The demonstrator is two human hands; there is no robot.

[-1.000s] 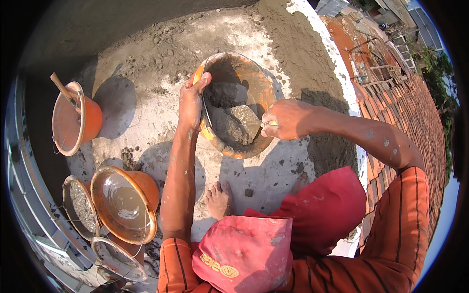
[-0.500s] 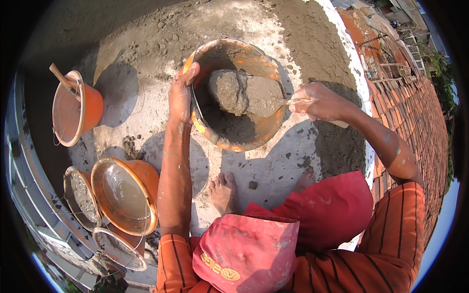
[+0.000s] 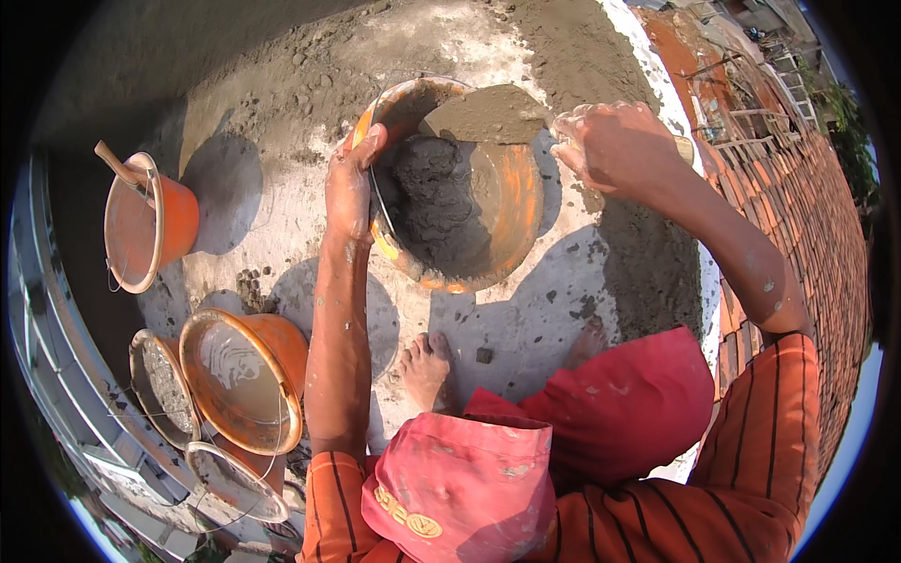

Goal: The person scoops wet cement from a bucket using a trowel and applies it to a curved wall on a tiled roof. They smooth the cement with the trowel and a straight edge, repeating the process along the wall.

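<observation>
My left hand (image 3: 351, 188) is closed on the left rim of an orange bucket (image 3: 518, 188), thumb over the edge. Grey wet mortar (image 3: 434, 192) lies inside, heaped toward the left wall. In my right hand (image 3: 615, 145) is the handle of a trowel (image 3: 488, 114). The mortar-coated blade lies across the bucket's far right rim, above the opening. Its handle end sticks out past the far side of my fist. The bucket's thin wire handle is by my left hand.
At the left stands an orange bucket (image 3: 178, 220) with a wooden-handled tool in it. Nearer are a bucket of cloudy water (image 3: 295, 347) and two more buckets, one holding grey material. Wet mortar (image 3: 648, 272) coats a strip along the white edge (image 3: 710, 281) at right, with roof tiles (image 3: 788, 244) beyond.
My right hand has moved the trowel up and away, from inside the bucket to its far right rim. The lump of mortar on the blade is off it. My left hand stays put.
</observation>
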